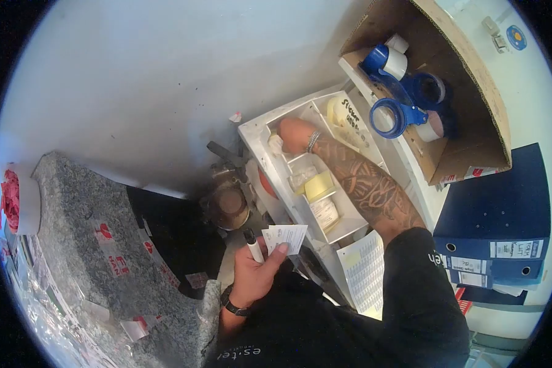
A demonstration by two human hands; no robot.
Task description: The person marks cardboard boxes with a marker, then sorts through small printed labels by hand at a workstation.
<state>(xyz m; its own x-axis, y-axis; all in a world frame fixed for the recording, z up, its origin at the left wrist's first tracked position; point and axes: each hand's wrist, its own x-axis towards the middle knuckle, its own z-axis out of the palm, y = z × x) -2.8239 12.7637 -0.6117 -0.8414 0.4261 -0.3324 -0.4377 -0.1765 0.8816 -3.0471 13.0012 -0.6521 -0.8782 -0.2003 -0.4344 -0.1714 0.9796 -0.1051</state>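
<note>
My left hand [257,275] is closed around a white marker with a black cap [254,246] and small white printed cards [287,237]. The cards are fanned between thumb and fingers. My right hand [296,135] reaches into the far left compartment of an open white drawer [334,235]. Its fingers are curled down beside a whitish crumpled item [275,144]; whether they grip it is mostly hidden. In the nearer compartment lie a yellow pad [318,186] and a white labelled stack [325,212]. A tape with black handwriting [348,119] sits in the right compartment.
A cardboard box [472,80] with blue tape dispensers [389,118] stands right of the drawer. Blue binders [494,208] lie at the right. A printed sheet [362,273] hangs by the drawer front. A grey stone-patterned counter [86,214] fills the left.
</note>
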